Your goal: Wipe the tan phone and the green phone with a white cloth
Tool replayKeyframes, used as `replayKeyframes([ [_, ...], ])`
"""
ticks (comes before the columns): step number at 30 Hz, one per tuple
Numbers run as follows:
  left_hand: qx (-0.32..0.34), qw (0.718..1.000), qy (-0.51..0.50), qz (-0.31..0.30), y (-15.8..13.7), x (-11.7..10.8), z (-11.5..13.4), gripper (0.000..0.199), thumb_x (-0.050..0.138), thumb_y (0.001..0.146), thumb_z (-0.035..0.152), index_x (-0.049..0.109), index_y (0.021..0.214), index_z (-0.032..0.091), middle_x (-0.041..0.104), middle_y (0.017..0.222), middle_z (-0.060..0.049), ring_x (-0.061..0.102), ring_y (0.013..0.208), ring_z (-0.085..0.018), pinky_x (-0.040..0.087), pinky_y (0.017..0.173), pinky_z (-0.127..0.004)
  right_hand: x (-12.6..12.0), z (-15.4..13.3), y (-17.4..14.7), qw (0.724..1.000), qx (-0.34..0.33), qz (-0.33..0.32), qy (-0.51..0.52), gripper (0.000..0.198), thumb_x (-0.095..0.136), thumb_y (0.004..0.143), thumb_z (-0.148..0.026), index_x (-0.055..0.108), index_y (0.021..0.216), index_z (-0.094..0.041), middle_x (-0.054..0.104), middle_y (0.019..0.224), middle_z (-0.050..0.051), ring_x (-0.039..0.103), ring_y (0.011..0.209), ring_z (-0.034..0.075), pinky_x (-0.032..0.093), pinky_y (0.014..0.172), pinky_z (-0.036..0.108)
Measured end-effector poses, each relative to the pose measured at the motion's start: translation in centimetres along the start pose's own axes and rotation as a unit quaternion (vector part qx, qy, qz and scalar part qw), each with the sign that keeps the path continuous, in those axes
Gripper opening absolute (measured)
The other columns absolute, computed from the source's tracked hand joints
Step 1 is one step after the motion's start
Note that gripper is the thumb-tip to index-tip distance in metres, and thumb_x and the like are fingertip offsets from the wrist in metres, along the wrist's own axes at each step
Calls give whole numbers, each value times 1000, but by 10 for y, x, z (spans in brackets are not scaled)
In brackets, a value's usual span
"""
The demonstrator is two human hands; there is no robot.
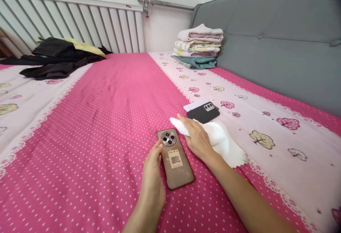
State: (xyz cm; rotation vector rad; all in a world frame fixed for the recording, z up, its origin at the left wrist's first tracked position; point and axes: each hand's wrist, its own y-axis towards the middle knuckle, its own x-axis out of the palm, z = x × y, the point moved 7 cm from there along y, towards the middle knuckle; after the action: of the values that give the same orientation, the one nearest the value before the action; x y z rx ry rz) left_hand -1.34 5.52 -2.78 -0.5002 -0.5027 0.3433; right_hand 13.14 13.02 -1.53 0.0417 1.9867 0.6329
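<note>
A gold-brown smartphone (181, 171) lies back side up on the bed, with a round camera module and a paper label on its back. My left hand (154, 176) rests along the phone's left edge, fingers stretched out and the tips touching it beside the camera; it does not grip around the phone. Between the fingers of my right hand (197, 139) is a white cloth (223, 140), held just right of the phone's upper end. Part of the cloth sticks out past the fingertips, and the rest trails onto the bedsheet to the right.
Beyond my right hand a black phone (197, 113) lies partly over a pale, flat item (190, 106). Folded bedding (198, 44) is stacked by the grey headboard (266, 44). Dark clothes (55, 60) lie at the far left, before a white radiator (106, 27).
</note>
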Motion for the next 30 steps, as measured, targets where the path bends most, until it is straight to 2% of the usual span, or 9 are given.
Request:
replayKeyframes([
  [2, 4, 1000, 1, -6, 0, 0, 1, 28, 47, 95, 23, 66, 115, 21, 68, 125, 1, 56, 124, -14, 43, 106, -24, 7, -2, -1, 999, 13, -43, -1, 67, 42, 85, -5, 39, 149, -24, 58, 133, 9, 54, 118, 24, 45, 101, 39],
  [7, -3, 1000, -6, 14, 3, -5, -3, 26, 49, 94, 23, 65, 115, 21, 66, 128, 1, 53, 128, -14, 38, 111, -25, 9, 6, 3, 996, 57, -64, -29, 62, 40, 89, -6, 44, 147, -27, 61, 127, 7, 57, 113, 22, 45, 98, 34],
  [15, -3, 1000, -10, 12, 0, -5, -3, 28, 53, 92, 25, 63, 118, 20, 68, 124, -2, 59, 121, -17, 42, 108, -28, 22, -3, 1, 990, -32, -135, -20, 50, 39, 94, -8, 59, 134, -30, 60, 136, 3, 55, 117, 20, 38, 103, 34],
  [21, -4, 1000, -4, 17, 1, -5, -3, 30, 52, 93, 25, 63, 120, 21, 68, 125, -1, 58, 122, -16, 40, 109, -27, 18, -10, -2, 979, -12, -172, -108, 50, 43, 91, -7, 61, 132, -29, 68, 105, 7, 58, 98, 22, 40, 88, 33],
  [27, -4, 1000, -5, 16, 2, -6, -4, 30, 50, 94, 24, 62, 121, 20, 68, 125, -1, 57, 124, -15, 42, 107, -25, 6, -19, -7, 968, 2, -208, -142, 54, 44, 86, -3, 62, 130, -29, 67, 96, 7, 59, 90, 23, 39, 78, 32],
  [30, -8, 1000, -7, 16, 1, -5, -3, 31, 49, 93, 22, 62, 122, 20, 69, 124, -2, 60, 120, -16, 44, 105, -26, 0, -23, -11, 963, 6, -228, -147, 51, 43, 86, -2, 65, 123, -29, 66, 91, 7, 60, 85, 22, 37, 72, 31],
])
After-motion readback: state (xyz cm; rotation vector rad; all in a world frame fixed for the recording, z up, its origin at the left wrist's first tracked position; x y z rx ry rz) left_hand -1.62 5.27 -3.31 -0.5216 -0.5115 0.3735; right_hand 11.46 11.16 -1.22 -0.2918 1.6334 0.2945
